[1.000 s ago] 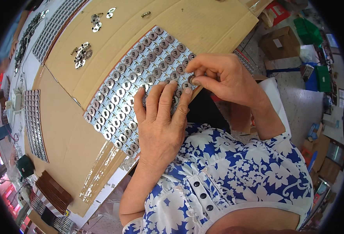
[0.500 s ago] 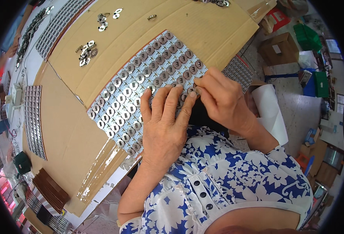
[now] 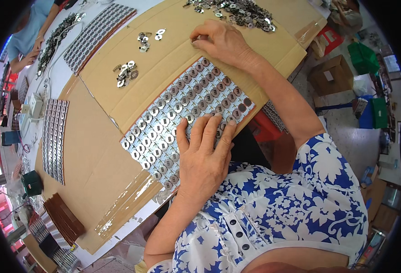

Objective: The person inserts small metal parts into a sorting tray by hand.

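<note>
My left hand (image 3: 204, 159) lies flat on a panel (image 3: 170, 92) covered with rows of round silver metal pieces on a pale blue, printed surface. Its fingers are spread and rest over the panel's near right rows. Beyond the panel's far corner, my right hand (image 3: 221, 43) is low over the cardboard, thumb and fingertips pinched together. A sliver of a small metal piece (image 3: 194, 41) shows at those fingertips; the rest of it is hidden. At the panel's right corner, two dark round spots (image 3: 244, 105) carry no silver piece.
Cardboard (image 3: 95, 145) covers the table. Small clusters of metal pieces (image 3: 126, 73) lie beyond the panel, with a large heap (image 3: 241, 12) at the far edge. More filled panels (image 3: 55, 141) stand left, near brown strips (image 3: 64, 218). Another person's hands (image 3: 33, 52) are far left.
My right hand has left the panel's right edge and reached far across to the lone metal piece on the cardboard. My left hand stays on the panel. The view has shifted, revealing more of the heap.
</note>
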Tool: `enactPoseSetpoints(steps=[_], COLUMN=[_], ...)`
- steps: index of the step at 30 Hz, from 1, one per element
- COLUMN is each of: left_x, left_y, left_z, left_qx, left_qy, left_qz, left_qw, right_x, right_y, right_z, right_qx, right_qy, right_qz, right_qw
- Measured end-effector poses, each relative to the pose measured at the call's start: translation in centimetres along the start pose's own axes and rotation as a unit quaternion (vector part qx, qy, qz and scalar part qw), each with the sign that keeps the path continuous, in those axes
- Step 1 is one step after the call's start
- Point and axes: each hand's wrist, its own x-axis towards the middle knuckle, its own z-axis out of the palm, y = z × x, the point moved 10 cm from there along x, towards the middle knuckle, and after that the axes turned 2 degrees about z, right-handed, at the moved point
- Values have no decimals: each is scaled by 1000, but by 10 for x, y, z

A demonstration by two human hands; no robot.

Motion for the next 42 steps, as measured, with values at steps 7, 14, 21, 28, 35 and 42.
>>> enactPoseSetpoints(steps=[7, 14, 21, 28, 35, 42], left_x=[4, 4, 4, 1, 1, -1], left_y=[0, -1, 0, -2, -3, -2], left_z=[-2, 0, 4, 5, 7, 6], left_qx=[-5, 19, 28, 32, 30, 31], left_qy=[4, -6, -7, 1, 1, 2], left_qz=[-3, -5, -5, -1, 3, 3], left_qw=[1000, 1000, 1000, 999, 1000, 1000], right_x=[-53, -129, -152, -146, -128, -119], right_y=[19, -4, -8, -35, -54, -75], right_z=[-28, -60, -59, -66, -57, -46], right_qx=[257, 441, 399, 327, 151, 42], right_qy=[-115, -53, -124, -185, -227, -270], right_qz=[200, 303, 300, 155, 55, -28], right_qw=[938, 843, 858, 914, 961, 962])
